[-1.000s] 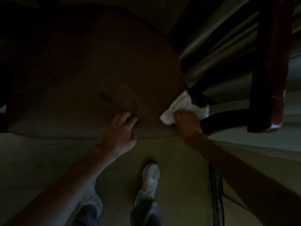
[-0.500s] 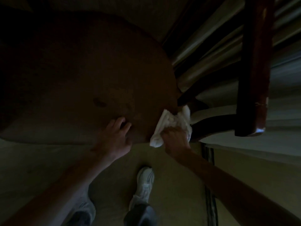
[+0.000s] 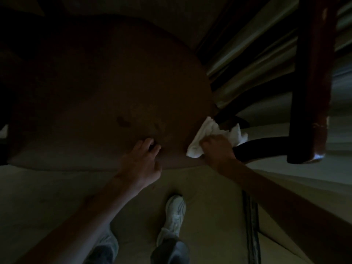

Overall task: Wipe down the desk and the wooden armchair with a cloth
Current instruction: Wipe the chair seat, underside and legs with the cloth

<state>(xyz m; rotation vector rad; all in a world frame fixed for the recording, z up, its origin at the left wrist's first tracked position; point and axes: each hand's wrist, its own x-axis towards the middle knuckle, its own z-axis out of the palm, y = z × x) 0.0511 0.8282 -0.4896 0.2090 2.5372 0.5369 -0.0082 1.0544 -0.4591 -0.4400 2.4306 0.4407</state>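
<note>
The scene is dim. The wooden armchair's rounded brown seat [image 3: 106, 88] fills the upper left. Its reddish-brown armrest [image 3: 314, 77] runs down the right side, with a dark curved support [image 3: 266, 149] below it. My right hand [image 3: 217, 151] grips a crumpled white cloth [image 3: 205, 138] against the seat's front right corner, where the dark support meets the seat. My left hand [image 3: 144, 161] rests flat on the seat's front edge, fingers spread, holding nothing. The desk is out of view.
Pale floor [image 3: 57, 202] lies below the seat. My white shoe [image 3: 175, 212] and trouser legs stand in front of the chair. A dark strip [image 3: 251, 225] runs along the floor at the right. Pale curtain folds [image 3: 257, 60] hang behind the armrest.
My right hand and the cloth moved down toward the seat's front edge, then back up and right to the corner by the arm support. My left hand stayed on the seat.
</note>
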